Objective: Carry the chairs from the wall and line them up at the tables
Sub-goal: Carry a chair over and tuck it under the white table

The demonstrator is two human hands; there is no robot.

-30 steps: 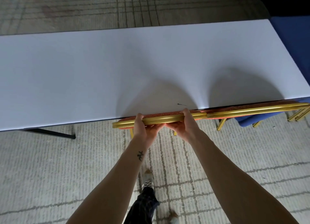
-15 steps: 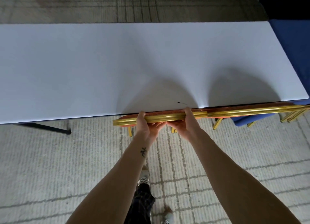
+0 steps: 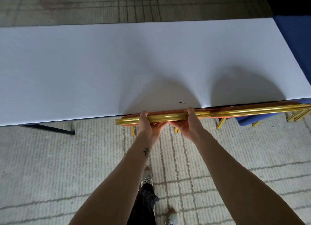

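Gripping the gold top rail of a chair (image 3: 165, 118), the left hand (image 3: 148, 123) and the right hand (image 3: 188, 122) sit close together; each thumb hooks over the rail's far side, the fingers curl beneath it, and the fingertips of the two hands nearly meet under the rail. The chair's back stands against the near edge of the white table (image 3: 117, 64), which spreads wide just beyond the hands; a thin strip of reddish upholstery shows between rail and table edge, and gold legs show just below the hands. To the right of the right hand a second chair (image 3: 252, 109) is lined up along the same edge, its gold rail starting just beside the end of the first; something blue shows under it, seat or cloth I cannot tell. Left of the left hand a dark table leg (image 3: 50, 128) rests on the pale, lined carpet (image 3: 50, 165); between the forearms, nearer the body than the hands, a shoe (image 3: 147, 179) and a dark trouser leg show.
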